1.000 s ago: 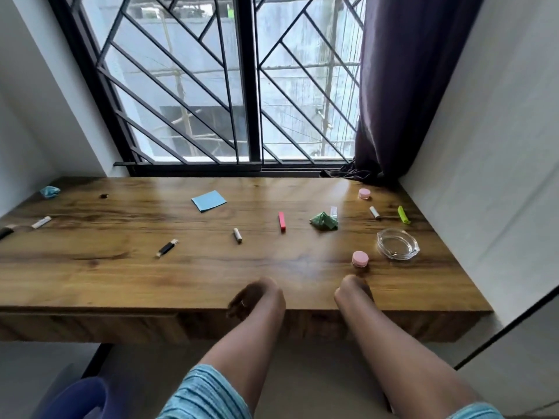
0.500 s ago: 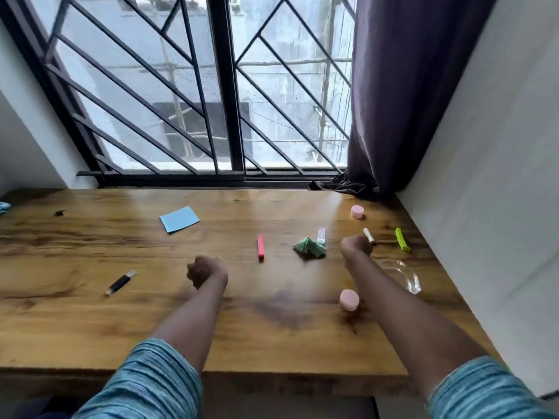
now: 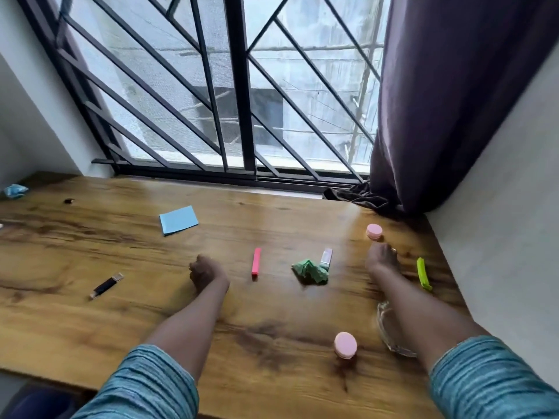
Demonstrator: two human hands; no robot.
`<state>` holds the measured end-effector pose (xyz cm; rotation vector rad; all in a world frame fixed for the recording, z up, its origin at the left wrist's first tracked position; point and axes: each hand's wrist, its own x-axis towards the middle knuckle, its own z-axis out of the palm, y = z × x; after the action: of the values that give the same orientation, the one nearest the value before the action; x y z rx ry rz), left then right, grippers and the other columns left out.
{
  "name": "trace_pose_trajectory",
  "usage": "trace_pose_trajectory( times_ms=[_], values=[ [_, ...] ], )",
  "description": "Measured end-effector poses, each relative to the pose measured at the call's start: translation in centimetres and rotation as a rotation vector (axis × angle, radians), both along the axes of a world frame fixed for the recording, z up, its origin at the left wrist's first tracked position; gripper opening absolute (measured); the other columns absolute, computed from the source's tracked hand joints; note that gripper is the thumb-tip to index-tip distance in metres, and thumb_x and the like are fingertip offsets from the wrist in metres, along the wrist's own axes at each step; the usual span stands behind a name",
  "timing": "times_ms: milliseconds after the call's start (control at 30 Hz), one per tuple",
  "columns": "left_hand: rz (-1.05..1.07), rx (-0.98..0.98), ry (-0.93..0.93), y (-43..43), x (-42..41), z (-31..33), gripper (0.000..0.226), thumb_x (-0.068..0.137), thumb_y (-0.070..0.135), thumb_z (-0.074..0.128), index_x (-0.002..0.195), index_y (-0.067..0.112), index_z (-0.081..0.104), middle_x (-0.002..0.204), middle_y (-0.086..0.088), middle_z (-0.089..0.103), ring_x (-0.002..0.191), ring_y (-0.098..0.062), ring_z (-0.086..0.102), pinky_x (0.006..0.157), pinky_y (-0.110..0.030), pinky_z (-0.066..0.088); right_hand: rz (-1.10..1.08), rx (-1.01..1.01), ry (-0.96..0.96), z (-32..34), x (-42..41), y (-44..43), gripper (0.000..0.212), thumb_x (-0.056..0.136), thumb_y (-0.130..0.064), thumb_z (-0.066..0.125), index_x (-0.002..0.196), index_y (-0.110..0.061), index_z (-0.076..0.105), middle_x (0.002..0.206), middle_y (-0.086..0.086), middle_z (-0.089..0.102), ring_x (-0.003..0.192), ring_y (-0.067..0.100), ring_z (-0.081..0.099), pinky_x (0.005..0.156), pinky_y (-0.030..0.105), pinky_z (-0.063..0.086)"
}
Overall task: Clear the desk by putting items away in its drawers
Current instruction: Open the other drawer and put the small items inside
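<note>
Two hands are out over the desk, and every item we can see lies on the wood; the drawers are out of view. Our left hand sits knuckles-up just left of the pink marker, fingers curled under. Whether they close on anything we cannot tell. Our right hand is just short of the far jar, fingers bent down toward the wood, with a pale speck at their tips that is too blurred to name.

We judge this to be the gathering step, and it goes best if each hand takes its nearest neighbours. The left has the marker. The right has the jar ahead and the green clip beside it. The green wad and the clear tube touching it lie between the hands. Small flat things want a low pinch against the wood.

One caution — the glass dish sits under our right forearm, near the near jar. We should lift that arm before drawing it back.
</note>
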<state>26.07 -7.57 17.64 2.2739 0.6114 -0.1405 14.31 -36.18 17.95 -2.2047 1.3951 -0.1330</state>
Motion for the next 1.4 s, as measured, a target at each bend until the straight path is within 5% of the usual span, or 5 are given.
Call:
trace_pose_trajectory(
  times_ms=[300, 567, 734, 1134, 1401],
  values=[
    [-0.446, -0.224, -0.128, -12.0, -6.0, 3.6, 0.023, 0.086, 0.018, 0.063, 0.106, 0.009, 0.07, 0.111, -0.014, 0.07, 0.108, -0.029, 0.062, 0.086, -0.031, 0.048, -0.045, 0.01, -0.08, 4.4, -2.4, 0.0, 0.031, 0.091, -0.008, 0.051, 0.118, 0.004, 0.059, 0.123, 0.022, 0.06, 0.114, 0.036, 0.059, 0.088, 0.036, 0.049],
    [-1.192, -0.143, 0.016, -19.4, -15.5, 3.1, 0.025, 0.081, 0.018, 0.07, 0.099, 0.0, 0.072, 0.098, -0.021, 0.072, 0.097, -0.028, 0.069, 0.078, -0.037, 0.053, -0.065, 0.155, 0.011, 5.1, -8.8, -0.7, 0.004, 0.079, 0.003, 0.064, 0.079, 0.004, 0.068, 0.068, 0.015, 0.065, 0.049, 0.023, 0.061, 0.039, 0.026, 0.052],
    [-1.388, 0.075, -0.032, -20.7, -18.2, 2.3, 0.027, 0.083, 0.011, 0.067, 0.107, -0.002, 0.066, 0.1, -0.023, 0.063, 0.105, -0.035, 0.062, 0.077, -0.037, 0.05, -0.049, 0.123, 0.027, 3.6, -11.0, 0.4, 0.017, 0.084, -0.005, 0.06, 0.095, 0.006, 0.066, 0.101, 0.021, 0.07, 0.091, 0.034, 0.069, 0.074, 0.036, 0.058],
    [-1.404, 0.112, -0.119, -20.7, -19.0, 1.5, 0.024, 0.089, -0.002, 0.048, 0.109, -0.006, 0.062, 0.115, -0.027, 0.062, 0.11, -0.041, 0.059, 0.088, -0.043, 0.049, -0.14, 0.185, -0.009, 3.3, -11.2, 1.5, 0.038, 0.099, -0.008, 0.033, 0.124, 0.009, 0.054, 0.13, 0.026, 0.054, 0.12, 0.035, 0.054, 0.097, 0.036, 0.047],
    [-1.259, -0.084, -0.055, -20.8, -16.8, 3.3, 0.02, 0.08, 0.004, 0.067, 0.1, -0.003, 0.07, 0.097, -0.025, 0.07, 0.091, -0.035, 0.07, 0.078, -0.042, 0.058, 0.026, 0.311, 0.12, 6.4, -8.6, 1.1, 0.026, 0.09, 0.002, 0.045, 0.069, 0.009, 0.059, 0.078, 0.026, 0.067, 0.077, 0.04, 0.07, 0.072, 0.045, 0.059]
  ],
)
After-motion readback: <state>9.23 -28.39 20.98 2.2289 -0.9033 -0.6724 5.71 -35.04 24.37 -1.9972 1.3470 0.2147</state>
